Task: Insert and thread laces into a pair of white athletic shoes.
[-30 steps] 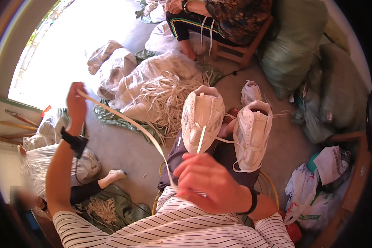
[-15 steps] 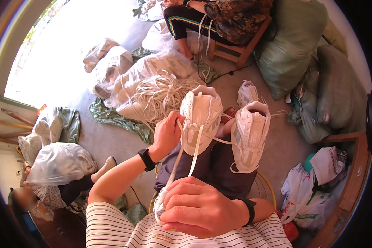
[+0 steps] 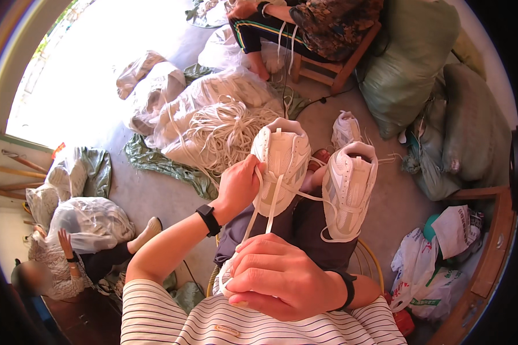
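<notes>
A white sneaker [image 3: 283,150] rests on my left thigh, its toe toward me. My left hand [image 3: 239,185] is closed beside it, pinching a pale shoelace [image 3: 250,223] that runs down toward my lap. Another strand goes from the sneaker's front to my right hand [image 3: 288,279], closed low over my lap with its fingertips partly hidden. Beneath that hand, part of another white shoe [image 3: 224,275] shows. On my right leg lies a second white sneaker [image 3: 350,190], and a lace stretches between the two sneakers.
Ahead lies a pile of loose laces [image 3: 227,126] on plastic-wrapped bundles [image 3: 181,103]. Another sneaker [image 3: 345,129] stands beyond my knees. Large green sacks [image 3: 408,63] and white bags [image 3: 414,267] are at right. One person [image 3: 334,29] sits ahead, another [image 3: 57,264] at left.
My left hand has shifted slightly right, closer to the sneaker, still pinching the lace. My right hand has risen a little. The person at left has raised a hand.
</notes>
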A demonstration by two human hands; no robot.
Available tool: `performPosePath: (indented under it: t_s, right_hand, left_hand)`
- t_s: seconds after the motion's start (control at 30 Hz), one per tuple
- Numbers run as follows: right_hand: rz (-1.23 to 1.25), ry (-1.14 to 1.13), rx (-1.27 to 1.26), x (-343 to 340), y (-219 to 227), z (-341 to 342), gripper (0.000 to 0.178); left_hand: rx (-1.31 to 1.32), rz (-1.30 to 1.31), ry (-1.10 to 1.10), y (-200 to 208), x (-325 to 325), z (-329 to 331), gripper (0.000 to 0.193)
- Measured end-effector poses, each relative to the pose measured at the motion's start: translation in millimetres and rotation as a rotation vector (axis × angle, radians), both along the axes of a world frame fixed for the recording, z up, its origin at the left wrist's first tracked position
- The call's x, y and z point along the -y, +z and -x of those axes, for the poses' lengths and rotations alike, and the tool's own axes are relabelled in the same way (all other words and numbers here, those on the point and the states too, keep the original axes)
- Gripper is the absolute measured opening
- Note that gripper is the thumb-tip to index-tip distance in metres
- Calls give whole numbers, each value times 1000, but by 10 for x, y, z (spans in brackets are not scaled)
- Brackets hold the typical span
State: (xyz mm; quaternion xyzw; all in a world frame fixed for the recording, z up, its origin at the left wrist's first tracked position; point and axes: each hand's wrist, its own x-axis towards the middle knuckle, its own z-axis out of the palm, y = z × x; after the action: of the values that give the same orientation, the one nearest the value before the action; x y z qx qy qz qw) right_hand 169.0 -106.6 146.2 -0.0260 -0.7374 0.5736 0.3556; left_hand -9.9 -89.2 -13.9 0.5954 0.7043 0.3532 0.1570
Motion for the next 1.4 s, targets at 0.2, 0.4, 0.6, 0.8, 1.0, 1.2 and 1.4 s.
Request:
performPosePath:
  t_s: [0.2,0.4,0.6,0.8,1.0,1.2,1.4]
  right_hand:
    - [-6,-11,34,-55,-22,-43,15]
    - [-38,-48,57,-81,-84,-78,14]
    - [-55,-56,107,-99,-101,-114,12]
    - [-124,-120,155,-52,-182,66,14]
    - [-242,-324,478,-133,-601,29,26]
    - [-71,-626,564,-348,-1097,-42,45]
    - [-38,-749,587,-451,-1501,45,63]
  left_hand:
    - [19,50,-257,184,-57,163,8]
    - [605,473,-145,269,-126,352,16]
    - [140,411,-227,445,-244,197,15]
    - [173,488,-305,417,-306,252,13]
    - [701,611,-409,290,-266,547,24]
    - [800,646,-376,301,-215,690,24]
    - [705,595,-396,277,-190,656,18]
